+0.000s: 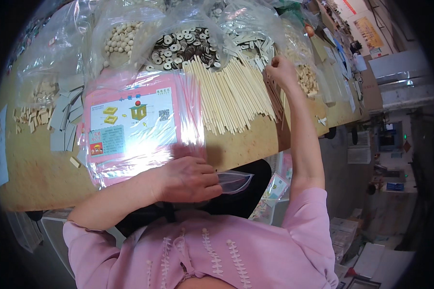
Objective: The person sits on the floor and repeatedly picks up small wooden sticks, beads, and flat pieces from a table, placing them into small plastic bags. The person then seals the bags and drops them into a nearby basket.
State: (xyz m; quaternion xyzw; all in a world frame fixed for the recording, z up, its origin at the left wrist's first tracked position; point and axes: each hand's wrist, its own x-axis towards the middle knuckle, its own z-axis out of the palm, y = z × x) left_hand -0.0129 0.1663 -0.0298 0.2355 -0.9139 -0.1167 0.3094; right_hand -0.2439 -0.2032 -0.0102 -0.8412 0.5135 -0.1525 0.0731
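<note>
Hands (190,179), clear bag (237,182), wooden sticks (230,98)

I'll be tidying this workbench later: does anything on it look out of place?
One small wooden block lies alone just left of the pink package, apart from the pile of similar blocks farther back, so it looks stray.

One stack of pink picture packets (135,123), its number hard to tell. Left of the stack: one loose wooden block (75,162) and one heap of small blocks (37,115). Behind it: one heap of round beads (121,41). Right of it: one spread of pale sticks (226,98), too many to count. Two hands: the left hand (190,179) at its front, the right hand (281,73) to its right.
</note>
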